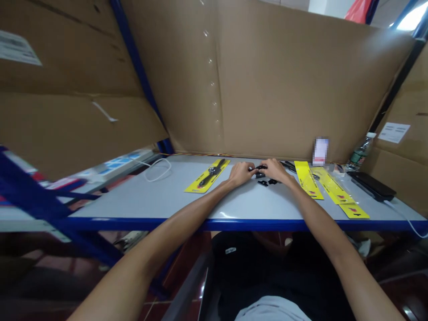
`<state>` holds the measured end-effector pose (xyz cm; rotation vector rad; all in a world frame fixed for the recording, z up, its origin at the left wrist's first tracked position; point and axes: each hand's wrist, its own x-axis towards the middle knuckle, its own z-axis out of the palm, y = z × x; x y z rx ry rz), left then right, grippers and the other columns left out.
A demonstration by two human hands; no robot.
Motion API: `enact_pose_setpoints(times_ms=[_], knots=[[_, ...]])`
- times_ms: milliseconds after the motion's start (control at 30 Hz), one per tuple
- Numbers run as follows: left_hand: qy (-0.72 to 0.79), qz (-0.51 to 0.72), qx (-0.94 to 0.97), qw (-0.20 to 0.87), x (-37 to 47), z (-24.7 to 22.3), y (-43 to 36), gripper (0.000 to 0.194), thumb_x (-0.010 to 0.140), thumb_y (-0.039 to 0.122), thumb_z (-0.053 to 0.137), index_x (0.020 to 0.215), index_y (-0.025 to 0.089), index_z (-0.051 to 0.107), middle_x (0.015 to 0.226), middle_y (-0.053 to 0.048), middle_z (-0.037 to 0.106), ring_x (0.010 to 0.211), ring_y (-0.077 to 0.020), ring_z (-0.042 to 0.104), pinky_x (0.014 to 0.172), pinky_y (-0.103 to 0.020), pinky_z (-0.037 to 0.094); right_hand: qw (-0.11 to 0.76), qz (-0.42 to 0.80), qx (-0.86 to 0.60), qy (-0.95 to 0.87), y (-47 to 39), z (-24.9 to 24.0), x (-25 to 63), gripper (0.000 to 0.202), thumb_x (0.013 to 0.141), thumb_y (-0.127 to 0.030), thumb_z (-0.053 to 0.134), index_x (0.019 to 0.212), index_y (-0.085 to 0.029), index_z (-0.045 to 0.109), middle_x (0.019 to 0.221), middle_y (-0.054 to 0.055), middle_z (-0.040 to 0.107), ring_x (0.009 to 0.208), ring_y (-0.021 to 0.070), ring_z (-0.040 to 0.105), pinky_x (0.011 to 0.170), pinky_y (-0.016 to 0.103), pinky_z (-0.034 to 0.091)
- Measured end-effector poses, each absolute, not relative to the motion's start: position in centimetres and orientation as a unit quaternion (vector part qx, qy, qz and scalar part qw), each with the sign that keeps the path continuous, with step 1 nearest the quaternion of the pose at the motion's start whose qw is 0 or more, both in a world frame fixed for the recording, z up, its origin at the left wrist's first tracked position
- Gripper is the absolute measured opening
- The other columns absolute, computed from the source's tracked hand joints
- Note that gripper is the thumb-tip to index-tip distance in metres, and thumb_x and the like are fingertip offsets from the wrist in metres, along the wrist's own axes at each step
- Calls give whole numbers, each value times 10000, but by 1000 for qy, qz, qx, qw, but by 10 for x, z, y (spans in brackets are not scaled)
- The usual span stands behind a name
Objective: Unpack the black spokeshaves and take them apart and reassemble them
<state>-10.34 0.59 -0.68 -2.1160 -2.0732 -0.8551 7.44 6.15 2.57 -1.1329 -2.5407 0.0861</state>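
Observation:
Above the grey tabletop (157, 200), my left hand (241, 174) and my right hand (274, 170) pinch a slim black part (258, 169) from either side. Its exact kind is mostly hidden by my fingers. Right below it lies a small dark block (259, 175). Two small black pieces, one flat piece (263, 183) and another beside it (273, 181), rest nearer to me. Left of my left hand, a black spokeshave (211, 171) lies on a yellow card (195, 185). Behind my right wrist is a black bar-shaped thing (289, 166), partly covered.
To the right lie a yellow card (307, 178), clear-wrapped yellow cards (336, 189), and a black flat device (374, 186) with a white cable. A water bottle (361, 152) and a blurred upright phone-like object (320, 151) stand behind. A cardboard wall (284, 89) closes the back.

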Motion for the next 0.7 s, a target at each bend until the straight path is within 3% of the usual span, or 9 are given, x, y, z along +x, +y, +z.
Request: enact_pose_setpoints(times_ms=[167,267,500,700], knots=[[-657,-275,-702,9,-101,0,1,380,949,508,581,960,211,818,923,-102,788,862,-247,681,687,-292,380,177,92,-357,-913,75,23,78,211,911,-327,672,958,-161,793,771,13,708,756,163,619,640,225,369],[-658,-266,-704,2,-102,0,1,396,938,521,593,977,198,819,936,-129,790,894,-269,687,706,-301,394,170,114,-354,-912,75,23,79,282,921,-387,657,883,-142,792,681,6,660,711,159,582,611,228,345],[-666,-271,-693,47,-108,-1,4,383,947,536,585,987,229,810,812,-112,760,848,-274,679,709,-310,368,221,109,-366,-897,70,27,79,260,928,-391,685,1009,-178,809,828,50,753,789,175,631,663,226,379],[-669,-260,-690,90,-111,4,-1,418,970,557,549,1045,235,804,872,-121,773,875,-275,690,721,-310,367,189,23,-366,-911,69,28,82,306,980,-445,620,1002,-202,803,904,92,779,847,197,679,674,230,368]])
